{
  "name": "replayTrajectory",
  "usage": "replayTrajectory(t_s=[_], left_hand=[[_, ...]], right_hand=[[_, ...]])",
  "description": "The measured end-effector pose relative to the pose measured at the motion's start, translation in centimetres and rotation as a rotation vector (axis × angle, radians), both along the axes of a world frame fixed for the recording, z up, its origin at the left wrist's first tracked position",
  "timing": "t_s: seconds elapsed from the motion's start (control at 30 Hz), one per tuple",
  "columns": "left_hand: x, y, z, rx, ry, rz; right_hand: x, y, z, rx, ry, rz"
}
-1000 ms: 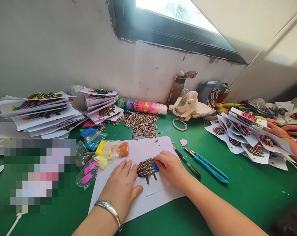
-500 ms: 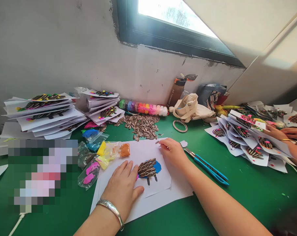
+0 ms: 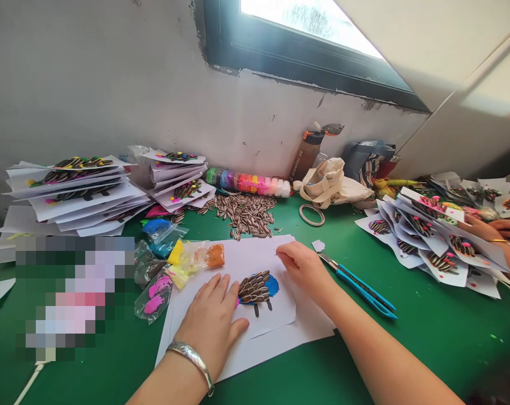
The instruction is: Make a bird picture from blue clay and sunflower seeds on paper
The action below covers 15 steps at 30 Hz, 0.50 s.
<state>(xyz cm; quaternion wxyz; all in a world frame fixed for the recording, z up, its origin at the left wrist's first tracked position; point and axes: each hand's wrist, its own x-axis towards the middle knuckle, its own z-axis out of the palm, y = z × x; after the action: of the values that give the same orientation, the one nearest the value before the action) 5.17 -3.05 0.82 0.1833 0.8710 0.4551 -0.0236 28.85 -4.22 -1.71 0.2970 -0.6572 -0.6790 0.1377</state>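
Note:
My left hand (image 3: 215,315), wearing a silver bangle, lies flat with fingers spread on a white paper sheet (image 3: 275,326). By its fingertips is a picture: rows of striped sunflower seeds (image 3: 253,287) are set on blue clay (image 3: 272,286), with two dark leg marks below and a bit of pink at the left edge. My right hand (image 3: 303,267) is over the upper right of the paper, thumb and forefinger pinched together. A sunflower seed seems to be between those fingertips, mostly hidden now.
A heap of loose sunflower seeds (image 3: 250,216) lies behind the paper. Bags of clay (image 3: 195,261) sit left; a blue craft knife (image 3: 360,287) and a tape ring (image 3: 311,215) right. Stacks of finished pictures (image 3: 81,197) stand left. At far right, another person's hand (image 3: 482,230) touches more pictures.
My right hand has drawn slightly right and down relative to the paper; the seed seen at its fingertips before is now mostly hidden. My left hand stays put. The view has shifted slightly.

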Motion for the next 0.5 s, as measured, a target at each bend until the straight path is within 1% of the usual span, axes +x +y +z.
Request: replayTrajectory(t_s=[0.07,0.17,0.33,0.5], left_hand=[[0.0,0.0,-0.1,0.007,-0.007,-0.002],[0.0,0.0,-0.3,0.013,-0.001,-0.010],[0.0,-0.1,-0.1,0.022,0.034,-0.031],[-0.1,-0.1,0.1,0.012,0.056,-0.032]], right_hand=[[-0.3,-1.6,0.2,-0.029,0.098,0.023],[-1.1,-3.0,0.1,-0.084,0.153,0.063],[-1.8,-3.0,-0.3,-0.100,0.187,0.095],[-1.7,-2.9,-0.3,-0.130,0.184,0.075]])
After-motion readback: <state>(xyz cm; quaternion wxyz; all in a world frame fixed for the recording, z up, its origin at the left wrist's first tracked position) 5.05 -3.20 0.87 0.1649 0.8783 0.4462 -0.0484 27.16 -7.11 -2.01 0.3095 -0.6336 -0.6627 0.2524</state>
